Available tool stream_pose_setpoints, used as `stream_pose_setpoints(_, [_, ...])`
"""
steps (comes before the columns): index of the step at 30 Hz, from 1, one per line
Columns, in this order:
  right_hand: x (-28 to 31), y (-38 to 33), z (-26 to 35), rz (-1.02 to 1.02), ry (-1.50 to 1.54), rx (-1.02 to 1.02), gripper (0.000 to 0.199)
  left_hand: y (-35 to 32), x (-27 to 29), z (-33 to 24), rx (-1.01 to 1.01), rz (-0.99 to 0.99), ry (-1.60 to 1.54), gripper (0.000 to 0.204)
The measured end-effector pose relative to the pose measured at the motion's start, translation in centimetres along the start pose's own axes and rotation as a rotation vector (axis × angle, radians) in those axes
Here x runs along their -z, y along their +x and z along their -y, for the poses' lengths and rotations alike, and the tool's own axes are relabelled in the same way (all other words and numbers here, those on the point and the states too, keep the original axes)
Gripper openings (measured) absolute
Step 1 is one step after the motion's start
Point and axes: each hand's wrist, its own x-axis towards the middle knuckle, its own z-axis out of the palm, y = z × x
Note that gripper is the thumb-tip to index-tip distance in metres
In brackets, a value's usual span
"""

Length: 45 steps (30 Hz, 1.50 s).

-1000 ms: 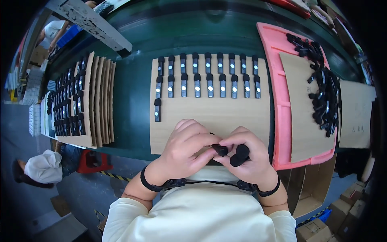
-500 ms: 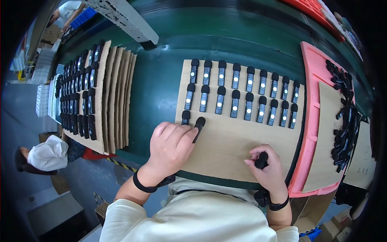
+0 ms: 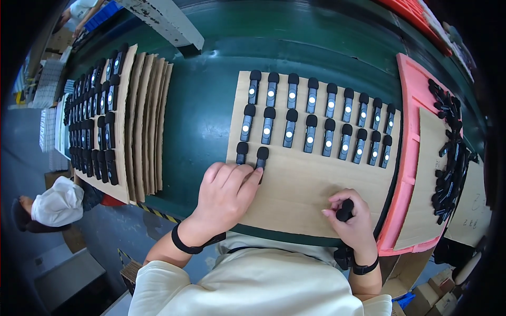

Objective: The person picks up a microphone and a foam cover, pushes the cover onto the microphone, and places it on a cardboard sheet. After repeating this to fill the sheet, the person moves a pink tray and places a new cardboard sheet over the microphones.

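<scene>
Small black clip-on microphones with foam tips (image 3: 290,126) lie in two full rows on a flat cardboard sheet (image 3: 295,203), each with a pale round spot. In a third row at the left, one microphone (image 3: 242,149) lies partly covered by my left hand (image 3: 224,192). The fingers of that hand pinch a second microphone (image 3: 262,154) beside it, which lies against the cardboard. Over the right part of the sheet, my right hand (image 3: 354,224) is closed around a black foam-tipped microphone (image 3: 345,209); whether it holds more than one is hidden.
Stacked cardboard sheets (image 3: 150,121) stand at the left, with more microphones (image 3: 87,105) in rows on the outermost. A pink tray (image 3: 408,158) at the right bears a loose heap of microphones (image 3: 447,174). A worn metal post (image 3: 168,23) rises behind. Another person (image 3: 58,203) is at far left.
The microphone under my left fingers has turned from tilted to nearly straight, in line with its neighbour. My right hand keeps its hold. The whole view has shifted slightly.
</scene>
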Motion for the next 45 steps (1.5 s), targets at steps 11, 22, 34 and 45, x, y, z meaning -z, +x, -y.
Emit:
stream_pose_setpoints(11, [-0.3,-0.5,2.4,0.092,-0.123,0.076,0.054,1.4,1.7,-1.7,0.050,0.001,-0.453,0.039])
stream_pose_setpoints(22, [-1.7,0.2,5.5,0.106,-0.427,0.445,0.086,4.2,2.6,-4.8,0.061,0.098,-0.899,0.026])
stream_pose_setpoints(34, [0.9,-2.0,3.1,0.080,0.485,0.158,0.045,3.4,2.6,-5.3,0.165,-0.097,-1.111,0.021])
stream_pose_setpoints(45, [0.2,-1.2,3.8,-0.095,0.124,0.556,0.037,3.3,2.9,-6.2,0.139,-0.034,-1.084,0.027])
